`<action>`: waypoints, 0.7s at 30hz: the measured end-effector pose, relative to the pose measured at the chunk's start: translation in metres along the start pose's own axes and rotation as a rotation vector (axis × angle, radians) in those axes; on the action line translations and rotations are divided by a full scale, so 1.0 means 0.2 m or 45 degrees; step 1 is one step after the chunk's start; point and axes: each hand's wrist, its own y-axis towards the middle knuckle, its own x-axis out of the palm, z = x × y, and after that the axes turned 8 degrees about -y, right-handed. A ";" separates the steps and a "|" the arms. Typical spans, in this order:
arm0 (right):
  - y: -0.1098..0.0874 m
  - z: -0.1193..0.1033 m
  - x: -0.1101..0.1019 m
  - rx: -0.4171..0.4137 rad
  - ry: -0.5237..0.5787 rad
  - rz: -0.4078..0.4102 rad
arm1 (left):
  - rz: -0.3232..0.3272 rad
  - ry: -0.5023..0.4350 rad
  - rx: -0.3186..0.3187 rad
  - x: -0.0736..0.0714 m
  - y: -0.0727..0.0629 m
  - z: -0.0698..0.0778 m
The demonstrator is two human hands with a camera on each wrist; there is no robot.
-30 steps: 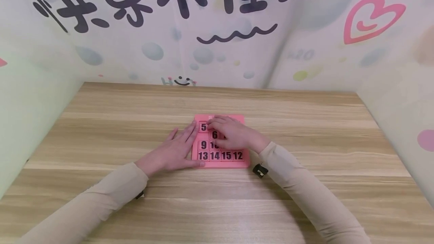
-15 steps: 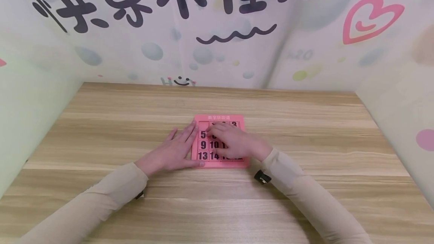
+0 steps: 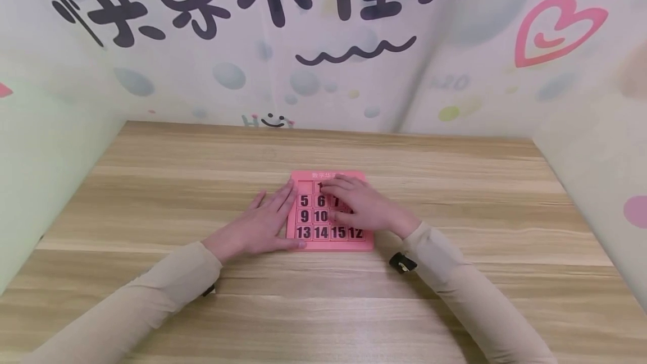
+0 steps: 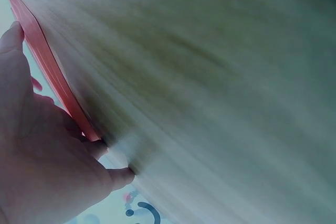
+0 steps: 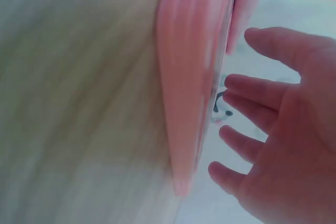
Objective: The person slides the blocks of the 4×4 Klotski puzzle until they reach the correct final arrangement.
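Note:
A pink sliding number puzzle (image 3: 331,245) lies flat on the table. Its top-left cell (image 3: 305,186) has no tile, and the 5 tile (image 3: 304,201) sits just below that gap. My left hand (image 3: 255,226) rests along the puzzle's left edge with straight fingers, its thumb at the near-left corner. Over the right half hovers my right hand (image 3: 371,206), fingers spread and slightly bent, fingertips by the 1 tile (image 3: 320,187). It hides most tiles at the upper right. In the right wrist view, its fingertips stand just off the puzzle's face (image 5: 212,98), gripping nothing.
The wooden table (image 3: 177,178) stretches out on all sides of the puzzle. A printed wall (image 3: 253,89) rises along the back edge, with side walls left and right. A black wrist strap piece (image 3: 402,263) shows beneath the right cuff.
The 5 tile has slid down one cell, leaving the gap at top left. My right hand has since drawn back rightward, uncovering the 6 and 10. The left hand has stayed put.

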 end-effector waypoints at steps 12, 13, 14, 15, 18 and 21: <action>-0.03 0.03 -0.02 0.051 -0.003 -0.046 | -0.006 0.010 -0.006 0.00 0.00 0.00; -0.03 0.03 -0.02 0.051 -0.005 -0.051 | -0.004 0.009 -0.005 0.00 0.00 0.00; -0.03 0.03 -0.02 0.049 -0.007 -0.053 | -0.002 0.010 -0.004 0.01 0.00 0.00; -0.02 0.02 -0.02 0.047 -0.011 -0.056 | -0.001 0.009 -0.006 0.01 0.00 0.00; -0.01 0.02 -0.02 0.034 -0.024 -0.060 | 0.002 0.006 -0.005 0.01 0.00 0.00; -0.01 0.01 -0.03 0.029 -0.027 -0.068 | 0.002 0.005 -0.005 0.01 0.00 0.00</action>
